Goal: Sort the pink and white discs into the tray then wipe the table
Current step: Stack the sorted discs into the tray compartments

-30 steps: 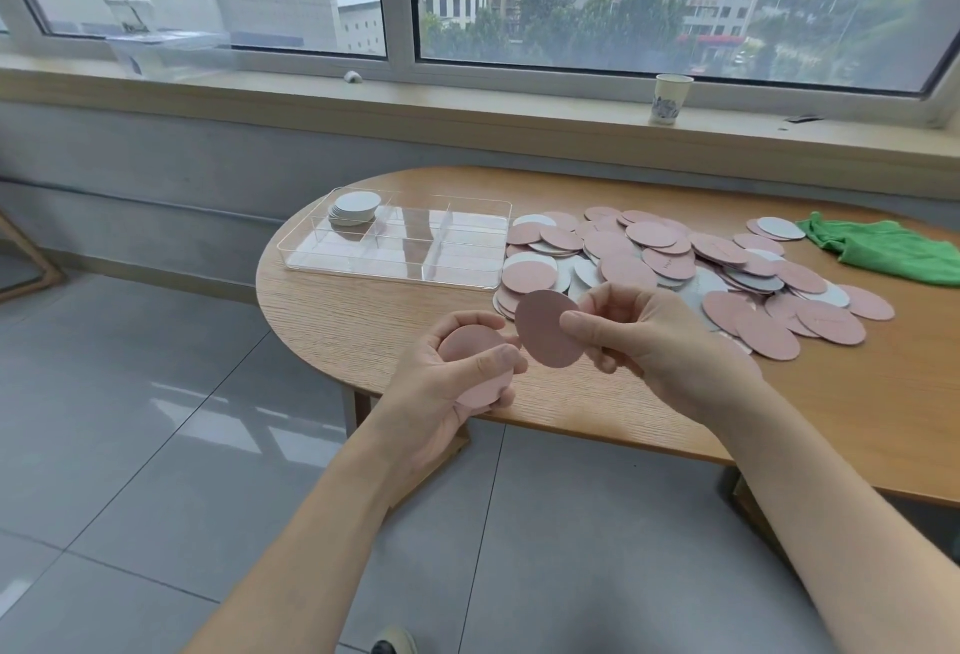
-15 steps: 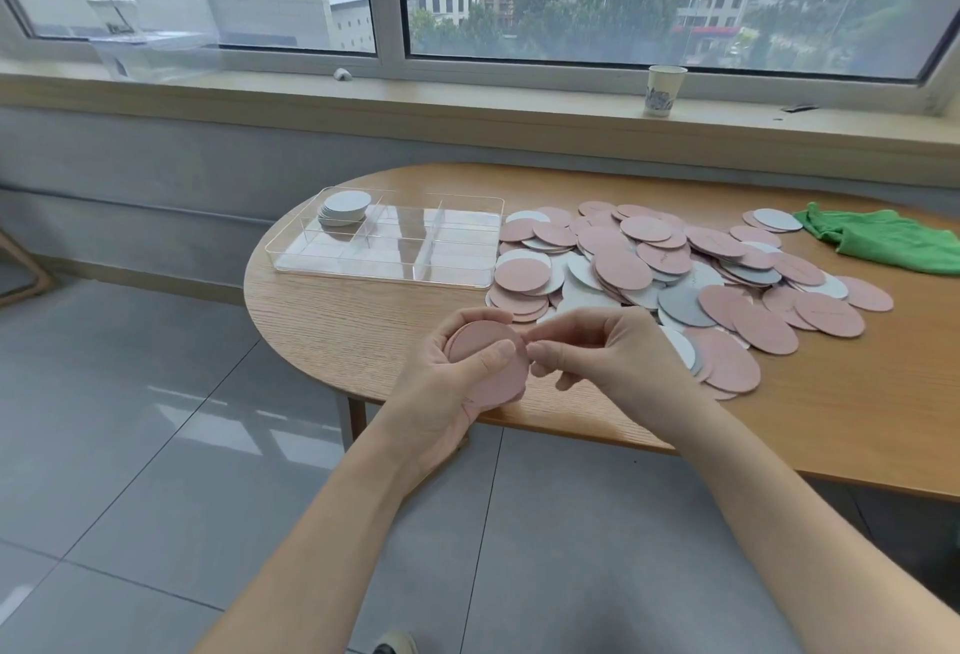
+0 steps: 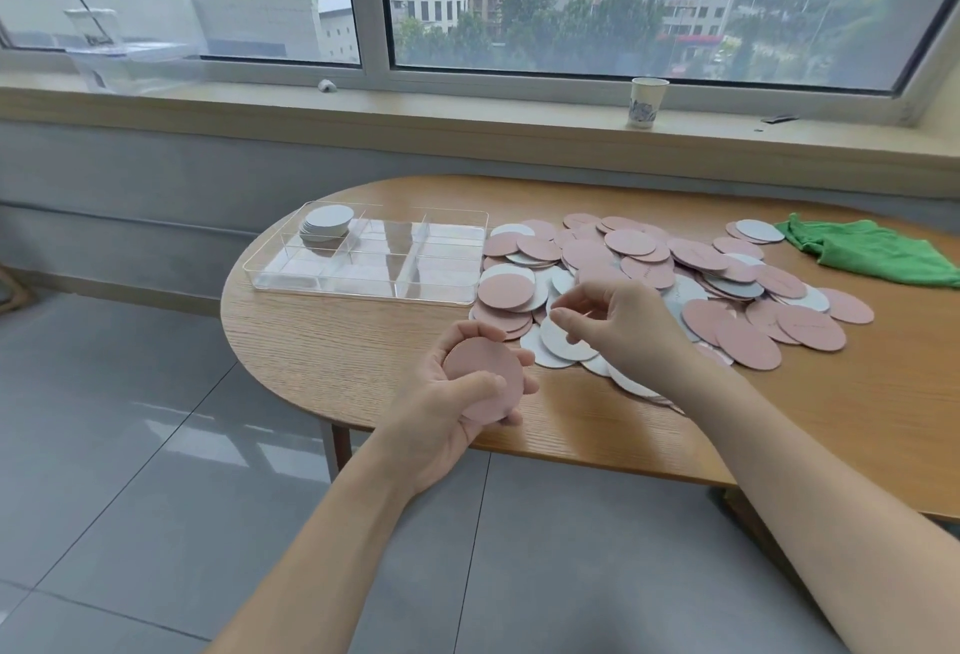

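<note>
My left hand (image 3: 457, 409) grips a small stack of pink discs (image 3: 483, 375) over the table's near edge. My right hand (image 3: 618, 326) is over the near-left part of the pile of pink and white discs (image 3: 675, 274), thumb and fingers bent toward each other just above a white disc (image 3: 558, 346). Whether they pinch a disc is unclear. The clear divided tray (image 3: 363, 289) lies left of the pile. A stack of white discs (image 3: 327, 222) sits in its far-left compartment.
The oval wooden table (image 3: 353, 352) stands under a window sill. A green cloth (image 3: 872, 250) lies at the table's far right. On the sill stand a paper cup (image 3: 647, 102) and a clear container (image 3: 130, 60). Grey tiled floor lies left of the table.
My right hand laid its pink disc on the stack in my left hand, then moved right and away to the pile. The left hand stayed near the table edge.
</note>
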